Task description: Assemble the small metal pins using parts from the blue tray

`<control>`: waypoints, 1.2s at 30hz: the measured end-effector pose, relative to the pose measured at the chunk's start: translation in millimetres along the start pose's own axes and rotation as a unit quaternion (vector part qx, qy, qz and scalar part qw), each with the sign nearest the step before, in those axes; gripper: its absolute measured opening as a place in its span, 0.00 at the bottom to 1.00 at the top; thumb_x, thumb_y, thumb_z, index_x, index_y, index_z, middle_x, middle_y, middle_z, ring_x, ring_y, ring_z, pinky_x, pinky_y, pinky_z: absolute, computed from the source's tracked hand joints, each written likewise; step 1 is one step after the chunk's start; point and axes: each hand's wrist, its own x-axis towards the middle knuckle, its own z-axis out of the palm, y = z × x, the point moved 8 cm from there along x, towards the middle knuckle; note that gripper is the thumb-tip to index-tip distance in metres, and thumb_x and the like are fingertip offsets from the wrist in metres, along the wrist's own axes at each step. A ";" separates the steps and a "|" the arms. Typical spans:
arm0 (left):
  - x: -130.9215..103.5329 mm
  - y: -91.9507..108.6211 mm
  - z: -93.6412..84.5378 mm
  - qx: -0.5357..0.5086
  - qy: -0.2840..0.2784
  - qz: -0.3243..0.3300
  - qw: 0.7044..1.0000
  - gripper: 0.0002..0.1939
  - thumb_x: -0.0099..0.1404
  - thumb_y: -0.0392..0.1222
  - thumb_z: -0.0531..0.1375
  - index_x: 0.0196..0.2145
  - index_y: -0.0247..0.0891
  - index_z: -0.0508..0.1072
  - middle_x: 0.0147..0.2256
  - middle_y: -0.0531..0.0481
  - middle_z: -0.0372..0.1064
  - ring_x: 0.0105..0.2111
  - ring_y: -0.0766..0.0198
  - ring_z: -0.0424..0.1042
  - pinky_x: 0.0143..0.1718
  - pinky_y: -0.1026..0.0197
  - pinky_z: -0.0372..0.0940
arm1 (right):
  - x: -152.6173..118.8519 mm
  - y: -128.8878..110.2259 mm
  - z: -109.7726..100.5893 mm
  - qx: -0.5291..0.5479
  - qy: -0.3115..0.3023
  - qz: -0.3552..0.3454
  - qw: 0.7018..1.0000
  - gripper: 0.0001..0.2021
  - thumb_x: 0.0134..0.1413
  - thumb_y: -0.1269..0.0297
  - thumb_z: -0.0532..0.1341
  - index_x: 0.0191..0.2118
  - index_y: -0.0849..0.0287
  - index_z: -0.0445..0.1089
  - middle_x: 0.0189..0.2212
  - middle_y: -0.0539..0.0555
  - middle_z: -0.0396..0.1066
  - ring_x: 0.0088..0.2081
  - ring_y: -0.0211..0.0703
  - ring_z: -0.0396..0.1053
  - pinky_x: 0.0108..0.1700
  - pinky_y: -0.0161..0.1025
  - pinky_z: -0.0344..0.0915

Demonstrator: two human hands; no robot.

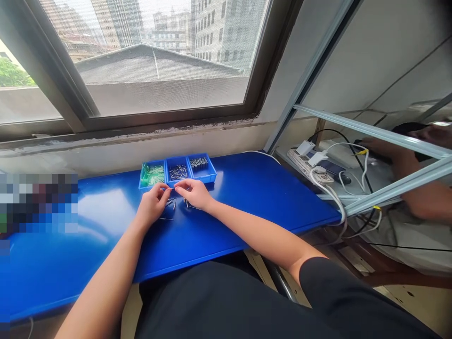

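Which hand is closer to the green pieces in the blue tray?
Left. The left hand is just on the near side of the green pieces; the right hand is farther right along the blue tray.

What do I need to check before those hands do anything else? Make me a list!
1. Left hand and right hand close together, fingertips pinched: ok.
2. Thin piece between the fingertips: seems held, ok.
3. What that piece is: cannot tell, too small.
4. Blue tray flat on the table: ok.
5. No loose bits near the hands: not ok, thin metal pieces lie there.
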 end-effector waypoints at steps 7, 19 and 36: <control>1.5 -2.0 0.6 0.019 0.005 0.019 1.000 0.15 0.68 0.53 0.56 0.34 0.38 0.73 0.21 0.56 0.65 0.21 0.68 0.60 0.25 0.64 0.55 | -1.5 -2.2 0.9 -0.034 -0.006 -0.026 0.999 0.08 0.56 0.64 0.63 0.39 0.60 0.77 0.36 0.53 0.78 0.35 0.39 0.74 0.42 0.38 0.69; -1.1 2.9 1.6 -0.042 -0.007 0.037 0.998 0.16 0.68 0.53 0.56 0.37 0.37 0.75 0.21 0.56 0.63 0.20 0.69 0.57 0.23 0.65 0.54 | -4.2 -6.1 9.8 -0.043 -0.045 -0.061 0.996 0.09 0.58 0.63 0.61 0.40 0.59 0.76 0.35 0.53 0.78 0.34 0.39 0.74 0.39 0.37 0.69; -1.2 2.3 6.7 -0.039 -0.016 0.031 0.999 0.13 0.65 0.52 0.61 0.39 0.39 0.72 0.18 0.60 0.58 0.18 0.71 0.55 0.23 0.66 0.53 | -2.7 12.6 10.8 0.072 -0.045 0.050 0.995 0.11 0.59 0.56 0.61 0.39 0.59 0.67 0.24 0.49 0.75 0.21 0.33 0.66 0.26 0.32 0.62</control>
